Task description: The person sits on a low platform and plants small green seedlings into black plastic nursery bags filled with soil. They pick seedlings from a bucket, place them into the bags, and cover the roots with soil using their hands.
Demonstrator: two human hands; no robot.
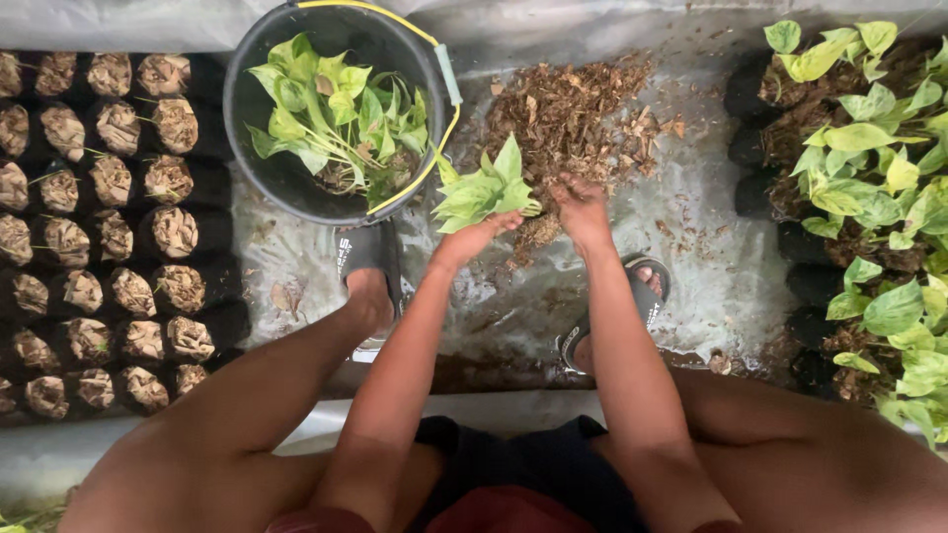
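Observation:
My left hand point(481, 235) holds a small green leafy cutting point(481, 190) upright over the ground, fingers around its base. My right hand point(582, 209) presses into the near edge of a pile of brown bark and husk mix point(568, 114), fingers bent and partly buried; I cannot tell how much it holds. Just below the cutting, between both hands, a small clump of the mix point(538, 232) is visible. A black bucket point(286, 178) with a yellow handle, holding more green cuttings point(336, 114), stands to the left of my left hand.
Rows of small black bags filled with brown mix point(109, 217) cover the left side. Bags with planted green leafy cuttings point(869, 178) line the right. My sandalled feet point(367, 266) rest on a wet grey plastic sheet point(691, 247). My knees frame the bottom.

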